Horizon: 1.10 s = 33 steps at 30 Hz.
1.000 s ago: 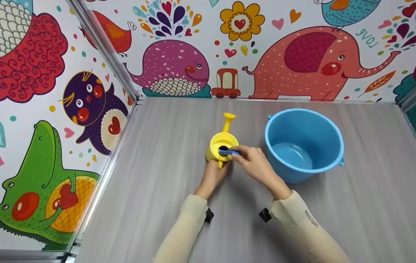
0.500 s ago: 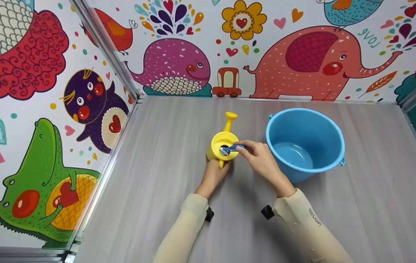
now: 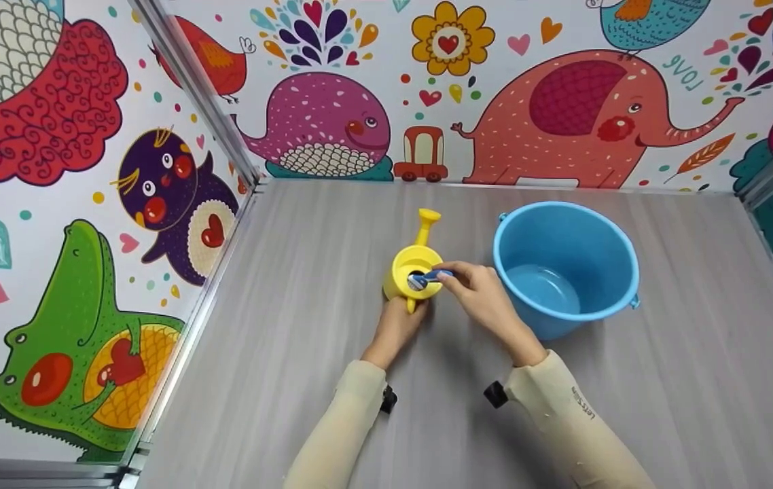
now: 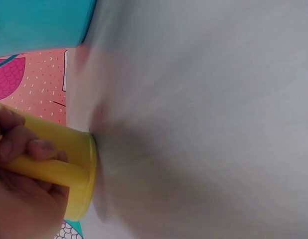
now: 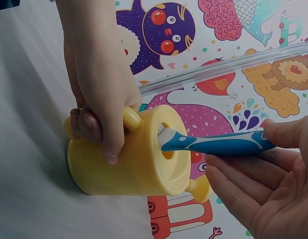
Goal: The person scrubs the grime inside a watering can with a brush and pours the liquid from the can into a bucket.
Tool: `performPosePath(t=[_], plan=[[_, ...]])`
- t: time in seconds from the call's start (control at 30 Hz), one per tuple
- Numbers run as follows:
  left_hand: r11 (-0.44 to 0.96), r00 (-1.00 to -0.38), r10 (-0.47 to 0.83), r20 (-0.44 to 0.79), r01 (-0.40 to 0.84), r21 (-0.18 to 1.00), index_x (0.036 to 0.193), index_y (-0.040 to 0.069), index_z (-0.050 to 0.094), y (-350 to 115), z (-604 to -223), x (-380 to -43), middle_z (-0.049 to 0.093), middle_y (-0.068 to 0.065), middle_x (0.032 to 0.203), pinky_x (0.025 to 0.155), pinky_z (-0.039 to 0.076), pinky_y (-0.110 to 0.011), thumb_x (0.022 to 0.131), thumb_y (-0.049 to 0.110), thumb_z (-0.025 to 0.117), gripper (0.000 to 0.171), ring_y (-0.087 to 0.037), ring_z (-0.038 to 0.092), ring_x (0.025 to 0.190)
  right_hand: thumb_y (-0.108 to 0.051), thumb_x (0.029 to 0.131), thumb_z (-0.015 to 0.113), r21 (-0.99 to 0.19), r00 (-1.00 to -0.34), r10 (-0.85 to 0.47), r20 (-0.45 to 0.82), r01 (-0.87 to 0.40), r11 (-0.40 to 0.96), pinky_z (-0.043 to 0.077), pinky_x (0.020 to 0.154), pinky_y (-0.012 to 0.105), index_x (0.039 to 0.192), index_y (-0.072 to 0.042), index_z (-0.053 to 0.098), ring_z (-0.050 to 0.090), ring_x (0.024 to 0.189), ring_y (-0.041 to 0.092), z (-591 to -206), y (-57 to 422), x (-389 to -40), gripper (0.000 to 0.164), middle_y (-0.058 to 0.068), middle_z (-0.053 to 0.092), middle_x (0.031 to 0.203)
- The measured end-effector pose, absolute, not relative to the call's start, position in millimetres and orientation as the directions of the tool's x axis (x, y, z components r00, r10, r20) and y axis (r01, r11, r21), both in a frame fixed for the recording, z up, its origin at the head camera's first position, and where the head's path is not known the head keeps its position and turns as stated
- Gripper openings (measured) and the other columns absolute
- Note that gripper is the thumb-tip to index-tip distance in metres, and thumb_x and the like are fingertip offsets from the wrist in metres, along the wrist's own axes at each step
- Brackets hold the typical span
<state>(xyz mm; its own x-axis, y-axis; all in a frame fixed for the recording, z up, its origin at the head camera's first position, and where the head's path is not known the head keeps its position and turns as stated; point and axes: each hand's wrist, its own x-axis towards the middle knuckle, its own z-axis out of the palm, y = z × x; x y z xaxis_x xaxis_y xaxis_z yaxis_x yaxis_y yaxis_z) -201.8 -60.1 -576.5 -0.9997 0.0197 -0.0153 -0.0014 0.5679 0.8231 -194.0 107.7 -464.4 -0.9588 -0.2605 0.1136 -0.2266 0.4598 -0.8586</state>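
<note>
A yellow toy watering can (image 3: 397, 282) stands on the grey table, its spout toward the back wall. My left hand (image 3: 397, 329) grips its handle (image 4: 54, 172), with fingers curled round it in the left wrist view. My right hand (image 3: 485, 299) pinches the handle of a blue-and-white razor (image 5: 219, 143) between thumb and fingers. The razor's pale head is at the round hole in the can's top (image 5: 175, 164), partly inside the rim. How deep it reaches is hard to tell.
A large blue bucket (image 3: 543, 326) stands to the right of the can, close to my right hand. Cartoon-printed walls (image 3: 332, 129) enclose the table (image 3: 278, 326) at the back and sides, with metal strips at the corners.
Over the last second, my right hand has drawn the razor slightly up and right, so more of its head shows at the hole. The left hand and can have stayed nearly still.
</note>
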Motion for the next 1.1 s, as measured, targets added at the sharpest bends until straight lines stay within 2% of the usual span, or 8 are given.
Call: performPosePath(t=[0.17,0.33,0.43,0.53,0.67,0.83,1.1], plan=[[0.586,-1.000,0.029,0.002,0.019,0.810,0.085,0.000,0.067,-61,-576,-201,0.055,0.001,0.068,0.061,0.041,-0.026,0.095,0.016,0.065,0.019,-0.011,0.046,0.064,-0.018,0.100,0.060,-0.852,-0.957,-0.259,0.130,-0.241,0.464,0.052,0.075,0.030,0.117,-0.002,0.071,0.064,0.086,0.018,-468,105,-195,0.026,0.013,0.074,0.108],[0.593,-0.999,0.040,-0.013,0.013,0.805,0.073,0.007,0.058,-62,-574,-200,0.043,0.006,0.061,0.055,0.034,-0.023,0.095,0.016,0.064,0.025,-0.009,0.041,0.057,-0.018,0.100,0.060,-0.856,-0.957,-0.266,0.115,-0.231,0.462,0.056,0.082,0.039,0.119,-0.002,0.070,0.068,0.094,0.021,-471,101,-194,0.027,0.014,0.073,0.113],[0.597,-0.999,0.040,-0.014,0.012,0.802,0.073,0.008,0.058,-61,-574,-200,0.044,0.006,0.061,0.054,0.033,-0.022,0.096,0.016,0.064,0.024,-0.009,0.041,0.057,-0.017,0.100,0.059,-0.850,-0.954,-0.282,0.105,-0.233,0.472,0.056,0.085,0.043,0.121,-0.002,0.069,0.069,0.097,0.024,-474,98,-194,0.028,0.015,0.072,0.116],[0.601,-0.999,0.048,0.007,0.034,0.799,0.078,0.004,0.063,-61,-575,-199,0.048,0.005,0.063,0.055,0.035,-0.022,0.095,0.014,0.064,0.020,-0.009,0.043,0.058,-0.016,0.100,0.060,-0.844,-0.949,-0.304,0.086,-0.231,0.484,0.056,0.086,0.044,0.123,-0.001,0.068,0.069,0.101,0.025,-478,95,-193,0.029,0.015,0.072,0.118],[0.592,-0.998,0.052,0.032,0.057,0.804,0.085,-0.001,0.067,-61,-576,-200,0.053,0.002,0.066,0.056,0.037,-0.022,0.095,0.011,0.064,0.015,-0.009,0.045,0.060,-0.014,0.099,0.060,-0.842,-0.944,-0.323,0.064,-0.225,0.491,0.055,0.081,0.040,0.123,-0.001,0.067,0.068,0.096,0.023,-481,94,-193,0.029,0.016,0.071,0.118],[0.582,-0.999,0.042,0.032,0.050,0.812,0.086,-0.002,0.068,-61,-576,-200,0.054,0.001,0.066,0.056,0.038,-0.022,0.094,0.010,0.064,0.015,-0.009,0.045,0.060,-0.014,0.099,0.060,-0.845,-0.944,-0.326,0.050,-0.214,0.491,0.052,0.077,0.036,0.123,-0.001,0.068,0.064,0.089,0.021,-482,94,-193,0.028,0.016,0.072,0.117],[0.574,-0.999,0.042,0.014,0.036,0.818,0.084,-0.001,0.068,-60,-576,-200,0.051,0.003,0.065,0.057,0.038,-0.022,0.094,0.010,0.064,0.016,-0.009,0.045,0.060,-0.013,0.098,0.060,-0.879,-0.945,-0.325,0.026,-0.176,0.443,0.055,0.090,0.044,0.125,-0.001,0.066,0.068,0.106,0.027,-485,97,-193,0.030,0.017,0.069,0.123]])
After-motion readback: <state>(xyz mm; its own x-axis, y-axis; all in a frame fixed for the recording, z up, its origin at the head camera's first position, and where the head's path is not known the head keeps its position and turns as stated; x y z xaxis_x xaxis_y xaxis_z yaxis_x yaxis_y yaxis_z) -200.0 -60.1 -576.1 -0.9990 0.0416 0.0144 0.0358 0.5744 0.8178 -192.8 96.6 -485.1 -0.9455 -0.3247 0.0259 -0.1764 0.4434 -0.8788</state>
